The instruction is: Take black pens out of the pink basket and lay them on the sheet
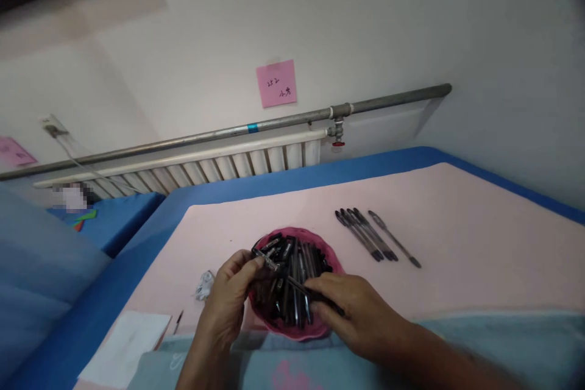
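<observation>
A pink basket [337,263] full of dark pens and black caps [286,248] stands before me on the pink sheet. Over its left rim, the fingertips of my left hand [231,285] pinch a small pen cap [269,261] with a light clip. My right hand [350,311] closes around a dark pen [325,300], its thin end pointing left toward the cap. Cap and pen are apart. Right of the basket, several capped pens [365,234] lie side by side in a slanted row, with one more pen [393,239] a little apart.
Crumpled clear plastic [204,285], a white sheet of paper [125,347] and a thin pen [178,321] lie at the left. A pink sheet [484,244] covers the blue table [292,178]. Behind are a radiator [219,167] and a pipe [292,120] along the wall.
</observation>
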Demonstrator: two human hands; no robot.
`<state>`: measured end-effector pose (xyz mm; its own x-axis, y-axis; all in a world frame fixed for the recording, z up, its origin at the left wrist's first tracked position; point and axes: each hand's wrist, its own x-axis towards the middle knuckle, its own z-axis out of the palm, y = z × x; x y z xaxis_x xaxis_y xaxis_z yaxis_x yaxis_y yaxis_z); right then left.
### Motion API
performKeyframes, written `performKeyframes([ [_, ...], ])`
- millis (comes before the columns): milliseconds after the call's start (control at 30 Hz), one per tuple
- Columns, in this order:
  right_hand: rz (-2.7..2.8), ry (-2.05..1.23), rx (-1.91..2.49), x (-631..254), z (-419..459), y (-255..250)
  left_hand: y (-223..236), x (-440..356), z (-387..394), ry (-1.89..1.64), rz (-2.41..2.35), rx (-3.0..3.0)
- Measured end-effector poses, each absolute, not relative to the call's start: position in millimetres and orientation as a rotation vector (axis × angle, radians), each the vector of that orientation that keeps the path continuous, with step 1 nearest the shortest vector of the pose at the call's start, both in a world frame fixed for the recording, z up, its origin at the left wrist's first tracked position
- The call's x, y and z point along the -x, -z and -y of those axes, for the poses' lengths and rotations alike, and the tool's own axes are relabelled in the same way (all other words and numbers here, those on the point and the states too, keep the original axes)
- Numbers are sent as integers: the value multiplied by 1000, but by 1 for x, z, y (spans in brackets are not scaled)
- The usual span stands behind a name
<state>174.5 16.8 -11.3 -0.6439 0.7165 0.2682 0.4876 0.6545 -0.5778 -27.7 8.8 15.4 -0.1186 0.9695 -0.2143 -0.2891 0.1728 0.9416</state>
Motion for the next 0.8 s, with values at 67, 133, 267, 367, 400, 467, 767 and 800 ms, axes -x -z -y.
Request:
performKeyframes([
  [67, 2377, -629, 950, -175, -15, 11, -15, 21, -7, -1232, -1206, -803],
  [133, 2355, -634, 962, -175, -13, 10, -15, 17, -5, -1196, -1204, -799],
  [267, 2233, -690, 1025, -178, -17, 6, -16, 16, -4, -1177, -1169, -803],
  [367, 2063, -602, 1236, -193, -34, 2, -15, 18, -4, -1156, -1215, -829],
  [400, 2012, -541, 1348, -200, -42, 2, -15, 18, -5, -1146, -1233, -844],
  [467, 1899, -393, 1656, -219, -58, 3, -14, 18, -5, -1118, -1248, -875],
  [767, 1843, -198, 2133, -281, -94, 19, -18, 10, 0, -1117, -1303, -918],
  [800, 1856, -186, 2153, -283, -95, 20, -18, 11, 0, -1118, -1308, -922],
])
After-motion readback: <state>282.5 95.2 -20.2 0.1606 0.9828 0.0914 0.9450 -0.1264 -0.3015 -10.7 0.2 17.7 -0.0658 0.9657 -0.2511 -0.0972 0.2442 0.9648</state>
